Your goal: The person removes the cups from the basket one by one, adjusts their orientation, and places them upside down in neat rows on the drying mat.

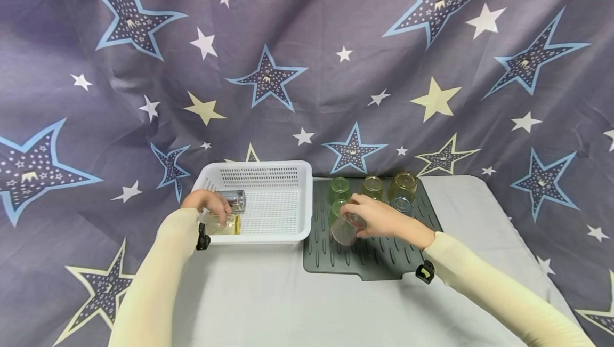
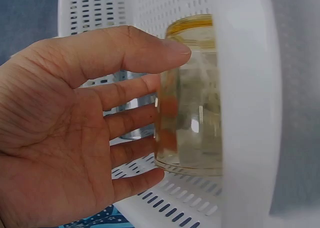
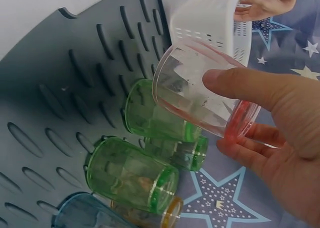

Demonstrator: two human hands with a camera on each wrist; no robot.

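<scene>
In the white basket (image 1: 305, 203), my left hand (image 1: 208, 202) holds a yellow-tinted drinking glass (image 2: 200, 118) that lies on its side. Its thumb crosses the glass while the fingers rest along the other side. A grey-blue glass (image 1: 236, 200) lies beside it, partly behind the hand. Over the dark drying mat (image 1: 318, 259), my right hand (image 1: 376, 216) grips a clear pinkish glass (image 3: 192, 85) near its base, thumb on the side. That glass is tilted, mouth downward, in front of a green glass (image 3: 160, 110) standing upside down.
Behind the right hand on the mat stand another green glass (image 1: 339, 187), two amber glasses, one left (image 1: 372, 186) and one right (image 1: 404, 183), and a blue glass (image 1: 402, 204). A star-patterned curtain (image 1: 288, 134) hangs behind the white table (image 1: 268, 293).
</scene>
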